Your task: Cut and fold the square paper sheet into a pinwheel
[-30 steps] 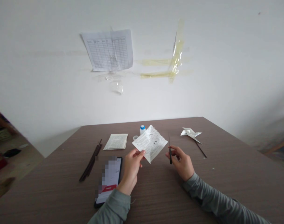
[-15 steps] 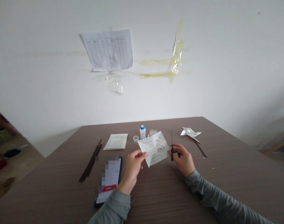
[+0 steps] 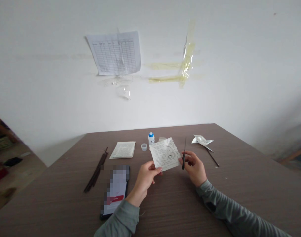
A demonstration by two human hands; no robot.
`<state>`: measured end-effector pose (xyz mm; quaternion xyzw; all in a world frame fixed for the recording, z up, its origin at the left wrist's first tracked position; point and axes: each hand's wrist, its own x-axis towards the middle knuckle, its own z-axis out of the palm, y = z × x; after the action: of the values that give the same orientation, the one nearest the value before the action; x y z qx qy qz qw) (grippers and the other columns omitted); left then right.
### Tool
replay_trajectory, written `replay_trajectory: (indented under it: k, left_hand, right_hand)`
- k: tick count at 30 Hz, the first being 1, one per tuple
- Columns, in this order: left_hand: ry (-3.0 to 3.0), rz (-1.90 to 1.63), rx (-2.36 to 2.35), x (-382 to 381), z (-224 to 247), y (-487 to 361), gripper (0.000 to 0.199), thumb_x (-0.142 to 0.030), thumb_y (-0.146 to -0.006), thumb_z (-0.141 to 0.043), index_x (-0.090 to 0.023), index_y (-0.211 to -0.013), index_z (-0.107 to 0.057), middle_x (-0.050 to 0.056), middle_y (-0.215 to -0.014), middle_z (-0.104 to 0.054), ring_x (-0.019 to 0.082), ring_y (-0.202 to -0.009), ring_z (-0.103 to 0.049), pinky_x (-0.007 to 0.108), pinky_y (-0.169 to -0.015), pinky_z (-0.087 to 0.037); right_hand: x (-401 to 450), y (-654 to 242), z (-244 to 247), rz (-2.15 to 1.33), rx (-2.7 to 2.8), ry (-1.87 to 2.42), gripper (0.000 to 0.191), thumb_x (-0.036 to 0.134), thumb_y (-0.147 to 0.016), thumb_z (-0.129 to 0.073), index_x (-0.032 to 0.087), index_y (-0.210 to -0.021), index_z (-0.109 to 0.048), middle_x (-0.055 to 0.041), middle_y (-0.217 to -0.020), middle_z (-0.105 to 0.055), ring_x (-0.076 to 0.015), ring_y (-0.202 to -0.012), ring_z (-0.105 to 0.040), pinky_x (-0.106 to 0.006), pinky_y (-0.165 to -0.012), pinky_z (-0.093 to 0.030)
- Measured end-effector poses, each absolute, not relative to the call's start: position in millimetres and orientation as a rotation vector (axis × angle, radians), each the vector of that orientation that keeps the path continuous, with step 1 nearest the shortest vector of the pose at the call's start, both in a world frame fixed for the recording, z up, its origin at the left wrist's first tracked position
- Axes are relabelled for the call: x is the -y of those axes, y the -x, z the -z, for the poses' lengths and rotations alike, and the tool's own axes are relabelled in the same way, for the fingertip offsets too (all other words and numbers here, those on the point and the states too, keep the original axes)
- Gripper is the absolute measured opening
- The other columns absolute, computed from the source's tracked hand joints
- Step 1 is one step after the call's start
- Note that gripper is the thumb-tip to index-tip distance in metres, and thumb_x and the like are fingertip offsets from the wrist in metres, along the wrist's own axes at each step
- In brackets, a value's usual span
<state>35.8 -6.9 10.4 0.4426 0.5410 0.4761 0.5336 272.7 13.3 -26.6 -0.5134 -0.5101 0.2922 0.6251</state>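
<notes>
A white wall (image 3: 239,65) was faced by one brown worktop (image 3: 165,204). On the wall one printed chart (image 3: 115,54) was hung, and yellowed tape (image 3: 188,56) was stuck to its right.

Two hands were raised over the worktop. By the left hand (image 3: 145,177) one sheet (image 3: 165,156) was held up at its lower left corner, the grip closed between thumb and fingers. The sheet was roughly square, off-white, printed with lines of text and a dark line drawing towards the right, its far edge ragged; it was tilted above the worktop. In the right hand (image 3: 196,169) one black-handled blade (image 3: 183,159) was pinched upright in a closed grip, beside the sheet's right edge; whether the fingertips touched the sheet could not be told.

One lit phone (image 3: 115,189) was laid near the left forearm. One pile (image 3: 122,150) of printed paper was set behind it, the number of leaves uncountable. Several dark sticks (image 3: 97,172) were bunched at left; one pinwheel (image 3: 202,141) was laid at right.

One blue-capped bottle (image 3: 151,139) was partly covered by the sheet, its contents unseen. Beside it one small clear cup (image 3: 144,147) was placed; its contents could not be made out.
</notes>
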Motion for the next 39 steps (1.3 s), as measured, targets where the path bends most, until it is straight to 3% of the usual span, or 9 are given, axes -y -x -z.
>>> replay_trajectory:
  k: [6, 13, 20, 25, 32, 39]
  left_hand:
    - [-1.152, -1.170, -1.361, 5.2, -13.8, -32.4, 0.011, -0.021, -0.073, -0.097, -0.022, -0.082, -0.091, 0.009, -0.078, -0.090, 0.026, -0.067, -0.080, 0.022, -0.042, -0.030]
    - [-1.142, -1.157, -1.371, 3.7, -14.2, -25.6, 0.017, -0.027, -0.073, -0.103, -0.023, -0.081, -0.089, 0.009, -0.079, -0.089, 0.026, -0.071, -0.083, 0.021, -0.045, -0.031]
    - [-1.095, -1.235, -1.310, 1.6, -15.8, -25.1, 0.027, -0.042, -0.070, -0.106, -0.023, -0.079, -0.088, 0.009, -0.078, -0.088, 0.026, -0.075, -0.084, 0.021, -0.045, -0.033]
    - [-0.986, -1.273, -1.256, 6.3, -18.6, -33.8, 0.031, -0.041, -0.064, -0.106, -0.022, -0.082, -0.088, 0.013, -0.088, -0.093, 0.027, -0.078, -0.088, 0.021, -0.045, -0.032]
    - [-0.965, -1.292, -1.206, 11.2, -14.2, -44.3, 0.040, -0.043, -0.066, -0.115, -0.023, -0.085, -0.087, 0.013, -0.089, -0.096, 0.033, -0.082, -0.094, 0.020, -0.042, -0.035]
    - [-0.918, -1.326, -1.235, 6.1, -14.9, -39.3, 0.033, -0.037, -0.063, -0.109, -0.021, -0.083, -0.088, 0.012, -0.085, -0.095, 0.028, -0.071, -0.090, 0.020, -0.042, -0.031]
  right_hand:
    - [-10.7, -269.9, 28.2, -0.610, 1.197, 1.235, 0.060, 0.080, -0.081, -0.096, 0.027, -0.106, -0.084, -0.0090, -0.082, -0.091, -0.0307, -0.073, -0.076, -0.047, -0.074, -0.060]
    - [-12.7, -272.5, 32.2, -0.654, 1.230, 1.228, 0.056, 0.077, -0.083, -0.096, 0.029, -0.108, -0.082, -0.0122, -0.086, -0.092, -0.0355, -0.079, -0.081, -0.052, -0.081, -0.064]
    - [-16.9, -269.7, 41.6, -0.712, 1.189, 1.186, 0.072, 0.089, -0.074, -0.102, 0.027, -0.106, -0.083, -0.0065, -0.074, -0.084, -0.0299, -0.069, -0.073, -0.046, -0.072, -0.060]
    - [-16.9, -263.9, 46.6, -0.775, 1.128, 1.152, 0.084, 0.099, -0.070, -0.102, 0.025, -0.107, -0.084, -0.0040, -0.071, -0.081, -0.0252, -0.064, -0.065, -0.041, -0.064, -0.052]
    - [-7.5, -258.0, 29.8, -0.839, 1.109, 1.142, 0.081, 0.092, -0.067, -0.108, 0.026, -0.106, -0.082, -0.0035, -0.071, -0.080, -0.0253, -0.065, -0.066, -0.039, -0.065, -0.052]
    - [-4.5, -260.8, 23.4, -0.875, 1.112, 1.125, 0.078, 0.083, -0.063, -0.115, 0.025, -0.104, -0.083, -0.0063, -0.074, -0.087, -0.0265, -0.065, -0.071, -0.041, -0.068, -0.057]
